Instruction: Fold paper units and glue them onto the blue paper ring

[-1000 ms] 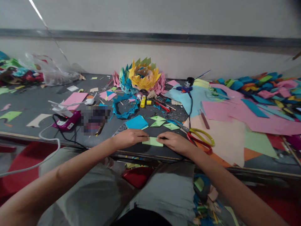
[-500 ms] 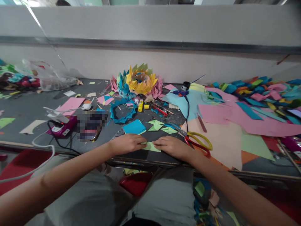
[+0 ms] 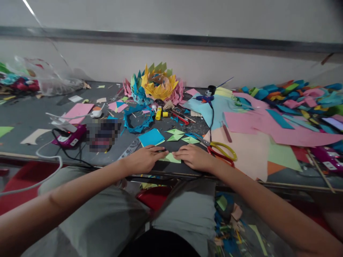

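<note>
At the table's front edge, a light green piece of paper (image 3: 173, 159) lies between my two hands. My left hand (image 3: 143, 159) pinches its left side, fingers together and pressed onto it. On the opposite side, my right hand (image 3: 197, 157) has its fingertips closed down on the paper's upper right edge. Part of the sheet is hidden under the fingers. Just beyond are several folded green paper pieces (image 3: 175, 137) and a stack of blue paper squares (image 3: 152, 137). Scissors (image 3: 214, 144) with yellow and red handles lie beside my right hand. A clear ruler (image 3: 130, 147) is near my left wrist.
A blue folded-paper ring (image 3: 138, 130), yellow glue stick (image 3: 158, 113) and multicoloured paper flower (image 3: 160, 91) stand farther back. A blue glue gun (image 3: 205, 99) rests on large sheets at right. At left are a blurred-out phone (image 3: 104, 135) and a corded purple power strip (image 3: 71, 136).
The view has tilted down slightly. My left fingers have spread farther over the green paper, and my right fingers have shifted a little on its upper edge.
</note>
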A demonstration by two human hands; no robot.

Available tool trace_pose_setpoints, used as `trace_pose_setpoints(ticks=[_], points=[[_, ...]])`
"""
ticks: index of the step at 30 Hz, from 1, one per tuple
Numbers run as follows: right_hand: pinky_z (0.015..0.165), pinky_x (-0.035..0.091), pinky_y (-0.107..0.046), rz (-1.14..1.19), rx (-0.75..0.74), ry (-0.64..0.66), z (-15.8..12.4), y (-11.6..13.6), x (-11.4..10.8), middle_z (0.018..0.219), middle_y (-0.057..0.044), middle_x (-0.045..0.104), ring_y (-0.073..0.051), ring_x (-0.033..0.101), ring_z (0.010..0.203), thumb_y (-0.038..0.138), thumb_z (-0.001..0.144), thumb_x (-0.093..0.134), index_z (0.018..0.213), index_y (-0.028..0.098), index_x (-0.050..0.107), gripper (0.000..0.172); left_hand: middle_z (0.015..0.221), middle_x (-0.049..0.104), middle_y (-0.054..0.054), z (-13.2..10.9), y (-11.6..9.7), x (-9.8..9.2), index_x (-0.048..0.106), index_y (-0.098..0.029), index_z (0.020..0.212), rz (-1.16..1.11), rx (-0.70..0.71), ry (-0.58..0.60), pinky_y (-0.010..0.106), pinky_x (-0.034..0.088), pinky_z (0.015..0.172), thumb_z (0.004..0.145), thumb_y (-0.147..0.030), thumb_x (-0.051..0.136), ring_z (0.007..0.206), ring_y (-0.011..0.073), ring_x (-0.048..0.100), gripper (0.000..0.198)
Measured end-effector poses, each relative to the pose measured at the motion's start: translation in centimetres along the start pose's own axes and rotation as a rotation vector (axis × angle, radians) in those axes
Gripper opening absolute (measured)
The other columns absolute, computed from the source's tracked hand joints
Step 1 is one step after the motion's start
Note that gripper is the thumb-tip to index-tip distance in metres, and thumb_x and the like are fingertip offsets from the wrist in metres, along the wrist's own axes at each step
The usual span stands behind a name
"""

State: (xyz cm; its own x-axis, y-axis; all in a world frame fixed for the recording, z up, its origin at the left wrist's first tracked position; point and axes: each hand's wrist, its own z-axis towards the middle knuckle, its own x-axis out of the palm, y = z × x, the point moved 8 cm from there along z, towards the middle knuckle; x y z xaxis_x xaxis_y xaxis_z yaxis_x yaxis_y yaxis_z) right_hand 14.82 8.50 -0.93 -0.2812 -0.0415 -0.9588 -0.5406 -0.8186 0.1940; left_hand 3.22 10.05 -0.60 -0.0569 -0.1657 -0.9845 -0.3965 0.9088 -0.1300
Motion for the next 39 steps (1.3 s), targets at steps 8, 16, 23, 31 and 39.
trace_pose_setpoints(ticks=[8, 16, 23, 31, 39], points=[[0.084, 0.038, -0.038, 0.086, 0.159, -0.11, -1.9, -0.9, -0.5, 0.107, 0.0, 0.065, -0.02, 0.053, 0.099, 0.011, 0.078, 0.047, 0.105, 0.026, 0.063, 0.035, 0.125, 0.05, 0.009, -2.3, 0.9, -0.4, 0.039, -0.018, 0.126, -0.085, -0.195, -0.094, 0.04, 0.029, 0.101, 0.079, -0.012, 0.04, 0.123, 0.0207, 0.038, 0.047], [0.075, 0.044, -0.035, 0.112, 0.266, -0.356, -2.7, -1.5, -1.9, 0.082, -0.004, 0.07, -0.018, 0.058, 0.083, 0.016, 0.079, 0.046, 0.091, 0.023, 0.067, 0.025, 0.098, 0.06, 0.006, -0.4, 0.7, -1.3, 0.055, -0.018, 0.101, -0.105, -0.344, -0.222, 0.031, 0.043, 0.081, 0.078, -0.04, 0.057, 0.093, 0.0208, 0.056, 0.032], [0.073, 0.043, -0.031, 0.108, 0.406, -0.484, -3.0, -1.7, -3.3, 0.076, -0.005, 0.067, -0.017, 0.058, 0.073, 0.029, 0.086, 0.044, 0.08, 0.02, 0.064, 0.023, 0.086, 0.06, 0.004, 1.6, -0.2, -2.0, 0.062, -0.019, 0.09, -0.059, -0.305, -0.215, 0.023, 0.042, 0.07, 0.087, -0.034, 0.044, 0.082, 0.0156, 0.058, 0.023], [0.049, 0.032, -0.024, 0.246, 0.865, -0.402, -3.4, -2.0, -1.5, 0.051, 0.002, 0.049, -0.012, 0.048, 0.051, 0.052, 0.08, 0.047, 0.054, 0.02, 0.045, 0.042, 0.087, 0.063, 0.002, 1.8, 1.6, -1.0, 0.061, -0.02, 0.085, -0.339, -0.492, -0.195, 0.023, 0.04, 0.065, 0.082, -0.029, 0.052, 0.08, 0.0168, 0.06, 0.013], [0.051, 0.036, -0.021, 0.577, 0.939, -0.454, -2.4, -1.3, -0.1, 0.059, 0.001, 0.054, -0.013, 0.052, 0.055, 0.047, 0.085, 0.04, 0.067, 0.02, 0.049, 0.033, 0.075, 0.061, 0.001, 0.2, 0.3, 0.3, 0.054, -0.019, 0.076, -0.605, -0.743, -0.509, 0.022, 0.041, 0.063, 0.08, -0.022, 0.046, 0.069, 0.0136, 0.057, 0.009]])
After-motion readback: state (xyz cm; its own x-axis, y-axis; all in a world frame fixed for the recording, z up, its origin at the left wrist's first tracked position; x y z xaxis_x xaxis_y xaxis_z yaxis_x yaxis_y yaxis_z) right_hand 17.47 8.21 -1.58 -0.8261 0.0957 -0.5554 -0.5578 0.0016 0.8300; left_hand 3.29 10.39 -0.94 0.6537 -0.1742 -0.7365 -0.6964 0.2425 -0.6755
